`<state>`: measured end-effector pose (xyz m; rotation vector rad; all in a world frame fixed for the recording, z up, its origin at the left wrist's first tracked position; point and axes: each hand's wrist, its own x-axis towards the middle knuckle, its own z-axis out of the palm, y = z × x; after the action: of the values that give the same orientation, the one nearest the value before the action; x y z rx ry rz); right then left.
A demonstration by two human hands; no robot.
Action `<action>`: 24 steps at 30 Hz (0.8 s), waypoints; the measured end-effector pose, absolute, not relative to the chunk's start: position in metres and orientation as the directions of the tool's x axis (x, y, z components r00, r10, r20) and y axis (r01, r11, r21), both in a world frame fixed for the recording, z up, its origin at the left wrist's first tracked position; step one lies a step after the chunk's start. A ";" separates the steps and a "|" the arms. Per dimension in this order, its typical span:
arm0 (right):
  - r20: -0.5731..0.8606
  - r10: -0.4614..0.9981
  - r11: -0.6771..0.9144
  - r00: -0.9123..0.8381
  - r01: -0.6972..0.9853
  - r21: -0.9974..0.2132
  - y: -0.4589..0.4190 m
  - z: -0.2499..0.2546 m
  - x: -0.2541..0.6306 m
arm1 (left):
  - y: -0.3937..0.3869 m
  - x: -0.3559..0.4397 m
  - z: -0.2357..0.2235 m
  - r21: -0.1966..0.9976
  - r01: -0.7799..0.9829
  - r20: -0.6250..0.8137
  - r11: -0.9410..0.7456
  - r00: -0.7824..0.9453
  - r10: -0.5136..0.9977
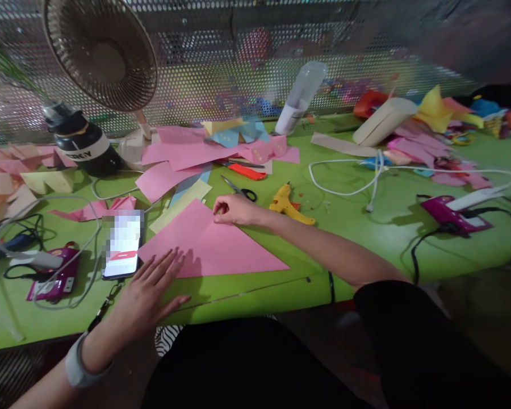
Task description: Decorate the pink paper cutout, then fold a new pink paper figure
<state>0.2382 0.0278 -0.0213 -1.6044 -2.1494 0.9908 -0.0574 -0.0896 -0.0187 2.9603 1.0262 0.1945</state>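
Observation:
A sheet of pink paper (213,250), roughly triangular, lies on the green table in front of me. My left hand (149,289) rests palm down at its lower left corner, fingers stretched out over the paper. At the sloping upper right edge, my right hand (232,209) is closed, thumb and fingertips pinching the paper. Just beyond that hand is a pair of scissors (241,189) with dark handles. A yellow glue gun (289,204) lies to its right. Left of the paper sits a phone (123,244) with its screen lit, partly blurred.
A fan (106,62) and a black bottle (85,142) stand at the back left. Pink sheets (183,150) and a red-handled tool (247,171) lie beyond my paper. White cable (344,193) loops on the right near a purple power strip (455,216); another purple strip (62,272) is left.

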 end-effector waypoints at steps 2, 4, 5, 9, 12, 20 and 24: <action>-0.137 0.922 0.176 -0.362 0.709 -0.683 0.026 -0.018 0.238 | -0.075 -0.052 -0.013 0.087 0.644 0.156 -0.760 0.745 0.648; -0.089 0.925 0.212 -0.371 0.695 -0.687 0.024 -0.012 0.238 | -0.061 -0.044 -0.007 0.137 0.672 0.174 -0.728 0.707 0.685; -0.065 0.927 0.224 -0.370 0.684 -0.694 0.022 -0.009 0.240 | -0.055 -0.040 -0.005 0.160 0.693 0.174 -0.703 0.681 0.711; -0.029 0.939 0.203 -0.342 0.622 -0.756 0.016 -0.002 0.253 | -0.042 -0.034 0.000 0.220 0.739 0.213 -0.637 0.601 0.770; -0.034 0.955 0.190 -0.296 0.693 -0.696 0.010 -0.009 0.264 | -0.042 -0.040 -0.005 0.215 0.766 0.236 -0.605 0.561 0.794; -0.092 0.965 0.167 -0.244 0.849 -0.501 -0.001 -0.031 0.256 | -0.059 -0.051 -0.036 0.173 0.744 0.183 -0.646 0.620 0.763; -0.093 0.961 0.170 -0.260 0.822 -0.543 -0.006 -0.033 0.254 | -0.064 -0.052 -0.041 0.147 0.741 0.180 -0.655 0.631 0.754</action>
<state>0.2543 -0.0056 -0.0332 -1.7148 -2.1770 0.7313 -0.0523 -0.0637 -0.0406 2.7841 1.2769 0.3497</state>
